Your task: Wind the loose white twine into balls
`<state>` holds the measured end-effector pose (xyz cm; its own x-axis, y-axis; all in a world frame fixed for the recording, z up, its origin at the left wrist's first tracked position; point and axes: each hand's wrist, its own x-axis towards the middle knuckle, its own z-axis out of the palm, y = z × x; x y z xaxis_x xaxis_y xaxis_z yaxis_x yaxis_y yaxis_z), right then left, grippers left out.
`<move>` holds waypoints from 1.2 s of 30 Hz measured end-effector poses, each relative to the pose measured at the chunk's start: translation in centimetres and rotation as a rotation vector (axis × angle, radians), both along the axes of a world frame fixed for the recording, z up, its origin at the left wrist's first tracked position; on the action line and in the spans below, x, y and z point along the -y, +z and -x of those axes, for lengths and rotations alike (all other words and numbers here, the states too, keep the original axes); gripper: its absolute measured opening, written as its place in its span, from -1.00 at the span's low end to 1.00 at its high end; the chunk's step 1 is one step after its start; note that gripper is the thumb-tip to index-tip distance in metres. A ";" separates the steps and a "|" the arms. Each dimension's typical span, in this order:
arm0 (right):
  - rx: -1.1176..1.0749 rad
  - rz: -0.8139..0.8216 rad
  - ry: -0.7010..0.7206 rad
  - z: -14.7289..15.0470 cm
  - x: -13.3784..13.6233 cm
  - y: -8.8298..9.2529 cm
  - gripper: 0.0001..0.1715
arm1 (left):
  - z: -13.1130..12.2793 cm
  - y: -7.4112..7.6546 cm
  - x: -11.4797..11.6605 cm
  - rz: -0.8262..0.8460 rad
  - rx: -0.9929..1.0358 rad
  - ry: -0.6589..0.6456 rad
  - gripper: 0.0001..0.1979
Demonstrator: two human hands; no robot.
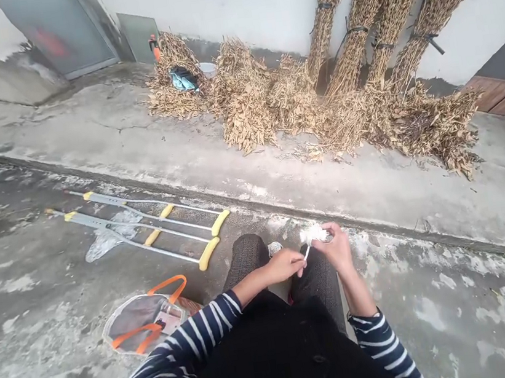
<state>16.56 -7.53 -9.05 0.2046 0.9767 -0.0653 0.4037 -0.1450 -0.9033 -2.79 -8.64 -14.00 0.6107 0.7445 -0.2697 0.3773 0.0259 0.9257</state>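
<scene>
Above my right knee, my right hand holds a fluffy white bundle by its right side, fingers curled round it. From the bundle a thin white strip runs down to my left hand, whose thumb and fingers pinch its lower end. The two hands are close together but apart. Between my knees, beyond my left hand, lies a small round white item, partly hidden; what it is I cannot make out.
Two crutches with yellow pads lie on the concrete at the left, over a clear plastic sheet. Nearer stands an open bag with orange handles. Dried plant bundles line the wall beyond a raised ledge.
</scene>
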 end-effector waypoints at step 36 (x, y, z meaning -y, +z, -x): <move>-0.066 0.028 -0.120 0.6 -0.1 -4.8 -0.57 | 3.0 3.2 -0.7 -0.482 -0.334 -0.194 -0.71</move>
<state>16.01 -7.42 -13.81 0.3141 0.9430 -0.1096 0.3218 -0.2144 -0.9222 -5.77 -7.94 -10.75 0.6881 0.7138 -0.1303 0.6043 -0.4644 0.6474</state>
